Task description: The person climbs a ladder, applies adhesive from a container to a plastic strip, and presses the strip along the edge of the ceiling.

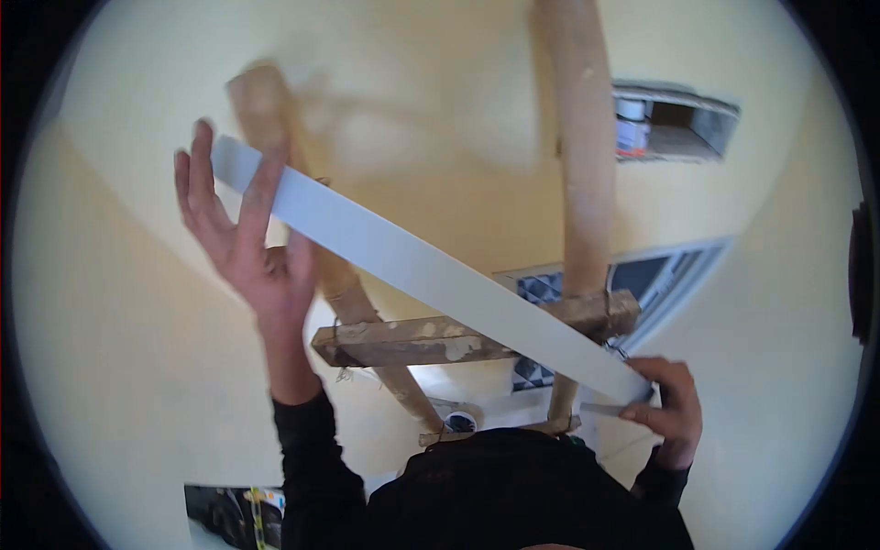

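A long, flat white strip (440, 280), possibly plastic, slants across the view from upper left to lower right. Near its upper end, my left hand (252, 229) has one finger across the front face and the thumb by the lower edge, while the other fingers stick out past it. My right hand (671, 399) is closed around the lower end, thumb underneath. A thin grey edge shows beside that thumb; what it belongs to I cannot make out. Behind the strip stands a wooden pole ladder (587, 156), its rough rung (412, 341) tied on.
A cream wall faces me, with a recess (683, 137) holding white containers at upper right. Below it is a framed opening (660, 275) beside blue patterned tiles. A small bucket (460, 422) sits far down between the poles. A dark picture-covered item (234, 513) lies lower left.
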`<state>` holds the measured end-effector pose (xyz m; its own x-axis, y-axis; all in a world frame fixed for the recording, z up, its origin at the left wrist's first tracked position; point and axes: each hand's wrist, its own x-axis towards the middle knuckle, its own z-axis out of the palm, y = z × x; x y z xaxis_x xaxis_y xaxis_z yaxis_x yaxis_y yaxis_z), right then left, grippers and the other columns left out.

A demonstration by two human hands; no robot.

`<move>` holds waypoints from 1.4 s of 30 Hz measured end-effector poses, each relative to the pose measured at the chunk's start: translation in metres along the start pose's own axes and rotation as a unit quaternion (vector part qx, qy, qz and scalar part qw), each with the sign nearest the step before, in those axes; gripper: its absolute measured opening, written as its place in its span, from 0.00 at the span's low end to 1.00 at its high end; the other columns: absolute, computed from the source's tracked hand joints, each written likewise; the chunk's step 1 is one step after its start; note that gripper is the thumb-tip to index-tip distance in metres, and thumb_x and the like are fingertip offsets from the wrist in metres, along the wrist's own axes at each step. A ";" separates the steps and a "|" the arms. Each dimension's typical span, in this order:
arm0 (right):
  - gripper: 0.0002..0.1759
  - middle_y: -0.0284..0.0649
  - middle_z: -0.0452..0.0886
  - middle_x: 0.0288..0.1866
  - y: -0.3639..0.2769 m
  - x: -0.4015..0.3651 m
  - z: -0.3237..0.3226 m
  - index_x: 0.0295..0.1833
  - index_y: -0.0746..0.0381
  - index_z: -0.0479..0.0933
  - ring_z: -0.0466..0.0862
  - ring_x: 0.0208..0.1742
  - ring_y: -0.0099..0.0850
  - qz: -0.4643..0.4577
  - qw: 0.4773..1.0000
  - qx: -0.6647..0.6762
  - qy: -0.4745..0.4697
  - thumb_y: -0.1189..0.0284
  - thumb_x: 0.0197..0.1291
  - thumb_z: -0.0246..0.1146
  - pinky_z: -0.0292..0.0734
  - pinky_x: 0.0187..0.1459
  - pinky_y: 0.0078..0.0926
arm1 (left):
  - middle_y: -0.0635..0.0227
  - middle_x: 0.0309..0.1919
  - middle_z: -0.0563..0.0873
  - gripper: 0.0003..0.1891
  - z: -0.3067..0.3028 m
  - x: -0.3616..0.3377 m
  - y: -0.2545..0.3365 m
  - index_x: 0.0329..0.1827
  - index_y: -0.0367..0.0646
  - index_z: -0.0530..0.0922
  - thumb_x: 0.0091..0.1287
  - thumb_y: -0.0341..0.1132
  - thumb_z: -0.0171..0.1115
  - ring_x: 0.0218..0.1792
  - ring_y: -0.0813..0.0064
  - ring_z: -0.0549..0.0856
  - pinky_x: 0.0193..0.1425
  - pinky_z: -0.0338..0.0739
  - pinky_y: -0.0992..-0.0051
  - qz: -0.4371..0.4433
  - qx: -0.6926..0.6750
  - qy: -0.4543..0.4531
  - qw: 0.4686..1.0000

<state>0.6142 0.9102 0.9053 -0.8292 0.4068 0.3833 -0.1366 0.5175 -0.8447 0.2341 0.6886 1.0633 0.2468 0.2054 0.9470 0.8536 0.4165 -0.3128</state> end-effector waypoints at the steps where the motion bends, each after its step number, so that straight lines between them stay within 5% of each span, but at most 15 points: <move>1: 0.28 0.49 0.92 0.48 0.006 -0.004 0.003 0.55 0.66 0.86 0.93 0.48 0.41 0.015 1.000 0.005 -0.001 0.72 0.46 0.83 0.84 0.50 0.33 | 0.47 0.80 0.68 0.28 0.007 -0.007 0.013 0.73 0.44 0.79 0.68 0.36 0.68 0.82 0.49 0.63 0.84 0.55 0.48 -0.077 -0.048 0.040 0.995; 4: 0.27 0.49 0.91 0.47 0.028 -0.004 0.020 0.57 0.66 0.85 0.93 0.46 0.40 0.017 0.998 0.025 -0.054 0.73 0.49 0.81 0.83 0.48 0.33 | 0.49 0.83 0.62 0.34 0.016 -0.026 0.035 0.83 0.41 0.64 0.73 0.29 0.62 0.81 0.49 0.65 0.82 0.63 0.52 -0.198 -0.088 0.083 0.973; 6: 0.26 0.49 0.91 0.46 0.033 -0.002 0.034 0.57 0.67 0.85 0.93 0.45 0.40 0.042 0.996 0.042 -0.071 0.73 0.51 0.80 0.83 0.48 0.33 | 0.50 0.85 0.58 0.37 0.017 -0.039 0.040 0.87 0.38 0.52 0.76 0.21 0.51 0.80 0.51 0.69 0.77 0.73 0.59 -0.356 -0.429 0.120 0.821; 10: 0.25 0.49 0.91 0.44 0.061 -0.004 0.049 0.60 0.67 0.82 0.92 0.43 0.41 0.043 0.994 0.035 -0.095 0.72 0.56 0.78 0.83 0.47 0.33 | 0.52 0.84 0.60 0.37 0.023 -0.026 0.065 0.87 0.37 0.51 0.73 0.16 0.44 0.74 0.54 0.77 0.72 0.79 0.64 -0.414 -0.492 0.234 0.729; 17: 0.27 0.52 0.89 0.47 0.083 -0.005 0.073 0.62 0.66 0.81 0.91 0.46 0.50 0.112 0.982 0.005 -0.149 0.66 0.61 0.77 0.84 0.50 0.39 | 0.51 0.79 0.69 0.33 0.022 -0.053 0.046 0.85 0.36 0.54 0.78 0.26 0.51 0.70 0.55 0.79 0.70 0.79 0.59 -0.357 -0.664 0.219 0.619; 19: 0.26 0.52 0.89 0.49 0.083 -0.004 0.085 0.62 0.66 0.81 0.91 0.47 0.51 0.114 0.984 -0.007 -0.135 0.65 0.63 0.76 0.84 0.50 0.40 | 0.42 0.76 0.71 0.36 0.027 -0.050 0.048 0.87 0.37 0.50 0.78 0.29 0.53 0.66 0.57 0.82 0.70 0.79 0.61 -0.451 -0.452 0.238 0.732; 23: 0.25 0.52 0.88 0.50 0.072 -0.011 0.106 0.64 0.63 0.78 0.90 0.47 0.52 0.103 0.987 0.000 -0.121 0.63 0.67 0.72 0.83 0.50 0.42 | 0.42 0.73 0.75 0.35 0.011 -0.075 0.044 0.83 0.25 0.53 0.77 0.30 0.53 0.70 0.58 0.79 0.72 0.76 0.62 -0.477 -0.513 0.106 0.706; 26: 0.24 0.51 0.88 0.51 0.072 -0.017 0.116 0.65 0.63 0.78 0.89 0.50 0.52 0.095 0.990 -0.028 -0.103 0.62 0.69 0.71 0.82 0.52 0.42 | 0.41 0.61 0.84 0.33 0.013 -0.085 0.064 0.81 0.24 0.58 0.78 0.33 0.53 0.61 0.64 0.85 0.67 0.79 0.66 -0.508 -0.542 0.104 0.661; 28: 0.24 0.50 0.88 0.52 0.073 -0.022 0.118 0.65 0.63 0.77 0.89 0.51 0.51 0.119 0.987 -0.031 -0.105 0.61 0.70 0.70 0.82 0.53 0.42 | 0.46 0.44 0.90 0.31 0.013 -0.091 0.070 0.78 0.24 0.63 0.78 0.36 0.52 0.39 0.73 0.89 0.46 0.84 0.75 -0.514 -0.559 -0.010 0.650; 32: 0.27 0.45 0.89 0.55 0.078 -0.039 0.062 0.69 0.62 0.78 0.90 0.53 0.38 0.193 0.960 0.002 -0.203 0.62 0.70 0.72 0.82 0.60 0.37 | 0.53 0.31 0.89 0.30 0.004 -0.077 0.096 0.77 0.25 0.66 0.79 0.39 0.51 0.20 0.82 0.79 0.24 0.74 0.81 -0.543 -0.596 -0.062 0.589; 34: 0.23 0.42 0.91 0.50 0.085 -0.031 0.002 0.66 0.60 0.82 0.91 0.52 0.35 0.169 0.980 -0.090 -0.061 0.67 0.67 0.73 0.85 0.58 0.36 | 0.53 0.31 0.88 0.30 0.005 -0.082 0.102 0.76 0.25 0.67 0.79 0.40 0.51 0.15 0.82 0.75 0.16 0.66 0.84 -0.496 -0.639 -0.064 0.584; 35: 0.22 0.41 0.91 0.47 0.076 -0.015 -0.022 0.65 0.63 0.82 0.91 0.49 0.31 0.080 0.973 -0.208 0.064 0.71 0.67 0.73 0.86 0.54 0.33 | 0.53 0.31 0.88 0.30 0.005 -0.084 0.106 0.76 0.25 0.67 0.79 0.40 0.51 0.15 0.82 0.75 0.16 0.66 0.84 -0.500 -0.636 -0.069 0.584; 37: 0.18 0.38 0.89 0.47 0.049 0.035 -0.052 0.61 0.66 0.81 0.88 0.48 0.24 0.044 0.961 -0.097 0.255 0.76 0.67 0.71 0.85 0.53 0.28 | 0.53 0.32 0.89 0.29 0.006 -0.085 0.113 0.76 0.25 0.67 0.80 0.40 0.50 0.16 0.83 0.75 0.18 0.68 0.84 -0.490 -0.634 -0.064 0.595; 40: 0.23 0.44 0.87 0.53 0.035 0.127 -0.079 0.61 0.67 0.80 0.87 0.52 0.30 -0.153 0.905 -0.188 0.349 0.72 0.64 0.75 0.84 0.55 0.32 | 0.54 0.33 0.89 0.29 0.005 -0.083 0.125 0.76 0.24 0.67 0.80 0.40 0.50 0.16 0.84 0.75 0.19 0.68 0.84 -0.498 -0.629 -0.094 0.590; 42: 0.28 0.47 0.86 0.55 0.031 0.178 -0.087 0.62 0.67 0.80 0.86 0.55 0.37 -0.160 0.877 -0.256 0.373 0.62 0.62 0.77 0.82 0.57 0.36 | 0.54 0.34 0.89 0.29 0.006 -0.087 0.127 0.76 0.25 0.67 0.80 0.40 0.51 0.16 0.84 0.75 0.20 0.69 0.84 -0.490 -0.621 -0.101 0.603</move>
<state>0.5096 1.0635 0.9797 -0.1817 0.4598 0.8692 0.1224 0.8877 -0.4439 0.3182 0.7286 0.9413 -0.6092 0.5558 0.5657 0.2596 -0.5342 0.8045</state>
